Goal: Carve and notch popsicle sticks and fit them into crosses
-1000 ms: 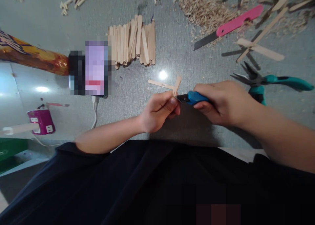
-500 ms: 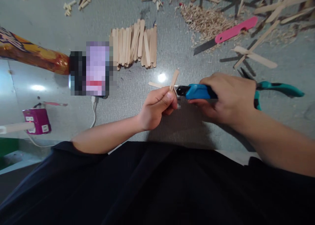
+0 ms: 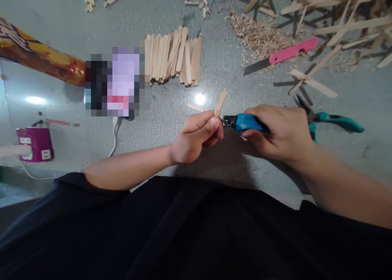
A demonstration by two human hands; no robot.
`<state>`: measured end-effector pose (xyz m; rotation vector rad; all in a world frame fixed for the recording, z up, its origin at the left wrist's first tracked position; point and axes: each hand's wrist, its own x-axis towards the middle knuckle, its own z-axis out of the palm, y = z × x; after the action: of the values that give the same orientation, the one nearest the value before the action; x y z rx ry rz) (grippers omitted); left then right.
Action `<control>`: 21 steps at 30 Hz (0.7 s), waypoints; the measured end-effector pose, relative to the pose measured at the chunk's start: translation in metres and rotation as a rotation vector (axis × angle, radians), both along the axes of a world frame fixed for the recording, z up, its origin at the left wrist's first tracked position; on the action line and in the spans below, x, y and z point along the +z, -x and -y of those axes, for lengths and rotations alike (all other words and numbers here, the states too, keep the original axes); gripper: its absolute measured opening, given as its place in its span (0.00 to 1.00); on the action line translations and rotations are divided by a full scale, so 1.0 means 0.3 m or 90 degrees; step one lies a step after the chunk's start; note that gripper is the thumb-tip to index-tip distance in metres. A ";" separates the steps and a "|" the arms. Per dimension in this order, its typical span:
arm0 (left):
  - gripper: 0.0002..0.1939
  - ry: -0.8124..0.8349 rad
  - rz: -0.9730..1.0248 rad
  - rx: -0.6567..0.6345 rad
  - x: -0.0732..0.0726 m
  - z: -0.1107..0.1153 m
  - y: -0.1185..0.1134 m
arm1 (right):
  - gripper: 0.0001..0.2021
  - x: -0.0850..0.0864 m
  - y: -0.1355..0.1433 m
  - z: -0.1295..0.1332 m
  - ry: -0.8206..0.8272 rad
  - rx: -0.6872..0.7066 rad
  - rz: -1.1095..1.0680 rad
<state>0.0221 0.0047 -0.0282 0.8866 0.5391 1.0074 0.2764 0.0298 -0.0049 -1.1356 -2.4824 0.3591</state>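
My left hand (image 3: 197, 135) is closed, thumb and fingers pinching crossed wooden craft sticks (image 3: 221, 101). One stick points up from the pinch, and another (image 3: 196, 107) sticks out to the left behind the fingers. My right hand (image 3: 280, 131) is wrapped round a blue and black utility knife (image 3: 246, 122). The knife's black tip end meets the sticks beside my left fingertips; its blade is mostly hidden there. Just beyond my right hand lie pliers with teal handles (image 3: 339, 120), partly covered by the hand.
A row of craft sticks (image 3: 165, 57) lies at the back, near a phone with a pixelated screen (image 3: 124, 79). A pink folding saw (image 3: 294, 51) rests by wood shavings (image 3: 260, 34). Joined sticks (image 3: 321, 86) are at right. A purple power adapter (image 3: 35, 145) and snack bag (image 3: 43, 55) stand left.
The view has shifted slightly. The utility knife now tilts a little, its handle end lower, and its tip stays close to my left fingers. Both hands keep their holds.
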 end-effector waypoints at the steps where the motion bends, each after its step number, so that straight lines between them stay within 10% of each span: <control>1: 0.26 0.003 -0.002 -0.004 0.001 0.000 0.000 | 0.38 0.000 -0.001 0.000 0.007 -0.002 0.004; 21: 0.21 -0.125 -0.025 -0.034 0.004 0.000 0.014 | 0.40 0.037 -0.019 -0.024 0.220 0.062 0.045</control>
<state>0.0179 0.0046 -0.0271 1.0917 0.4516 1.0077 0.2822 0.0370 0.0063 -1.1727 -2.6111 0.8155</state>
